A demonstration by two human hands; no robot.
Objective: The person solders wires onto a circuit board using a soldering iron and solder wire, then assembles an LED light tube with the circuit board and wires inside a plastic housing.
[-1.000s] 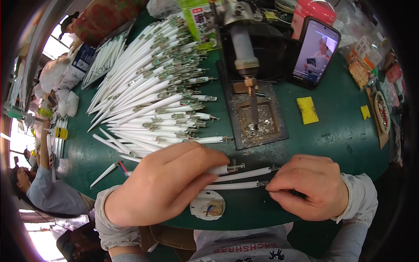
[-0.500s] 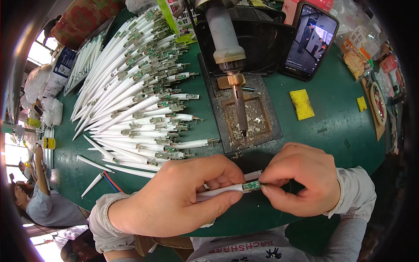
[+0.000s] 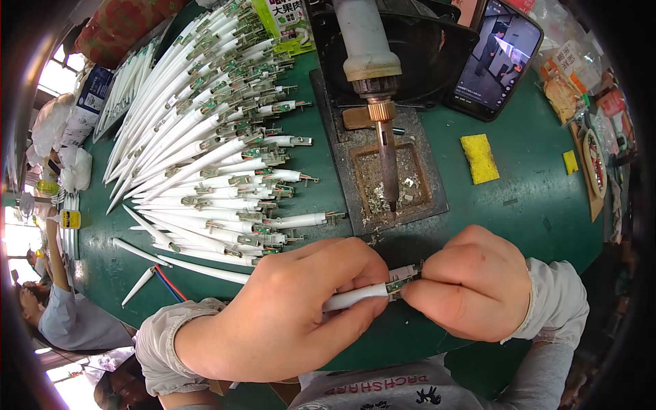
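Observation:
My left hand (image 3: 294, 307) is closed around a white tapered plastic tube (image 3: 355, 296), held nearly level. A small green circuit board (image 3: 394, 288) sticks out of the tube's right end. Just behind the board shows a second white piece (image 3: 402, 272) with a metal end, partly hidden by my fingers. My right hand (image 3: 475, 287) is closed, thumb and forefinger pinched together at the board's outer end. What lies between those fingertips is hidden. Beyond my hands, a soldering iron (image 3: 388, 160) points down over a metal tray (image 3: 434, 184) holding bits of solder.
Many white tubes with circuit boards (image 3: 205, 174) lie in a fanned pile at left. A yellow sponge (image 3: 480, 158) and a propped phone (image 3: 493, 61) are at right. Red and blue wires (image 3: 171, 283) lie near my left sleeve. Another person (image 3: 68, 314) sits at far left.
My right hand's fingers have drawn together and come closer over the end of the circuit board. My left hand still grips the tube. The whole view has shifted slightly.

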